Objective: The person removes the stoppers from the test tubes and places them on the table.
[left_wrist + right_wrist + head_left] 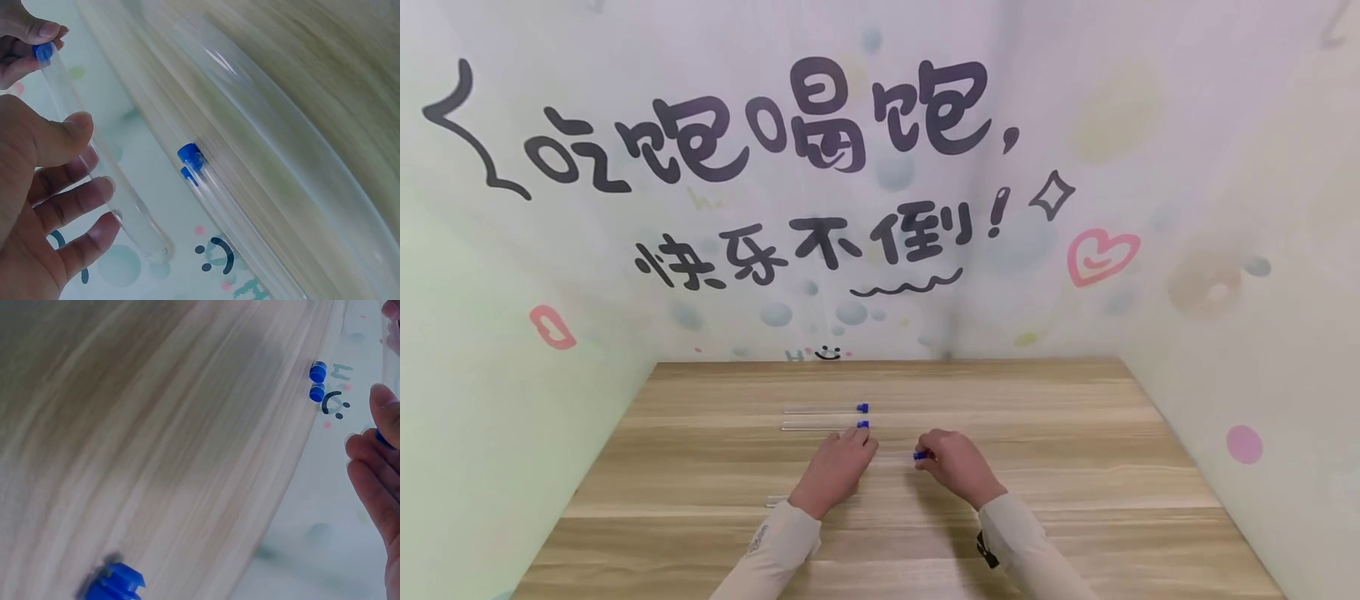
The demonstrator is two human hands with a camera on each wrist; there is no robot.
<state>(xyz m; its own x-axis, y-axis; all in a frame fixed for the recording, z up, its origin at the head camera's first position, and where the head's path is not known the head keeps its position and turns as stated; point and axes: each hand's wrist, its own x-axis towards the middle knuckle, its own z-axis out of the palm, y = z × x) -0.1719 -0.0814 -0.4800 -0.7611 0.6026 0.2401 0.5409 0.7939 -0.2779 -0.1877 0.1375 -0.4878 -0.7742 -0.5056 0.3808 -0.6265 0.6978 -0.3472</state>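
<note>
My left hand holds a clear test tube between thumb and fingers, with its rounded end pointing away from the right hand. At the other end, my right hand pinches the blue cap with thumb and fingers. The cap is at the tube's mouth; how far in it sits I cannot tell. Behind the left hand, two clear test tubes with blue caps lie side by side on the table. Another clear tube lies under the left wrist, partly hidden by the sleeve in the head view.
A separate blue cap is on the wooden table at the bottom of the right wrist view. Printed wall sheets enclose the table at the back and sides.
</note>
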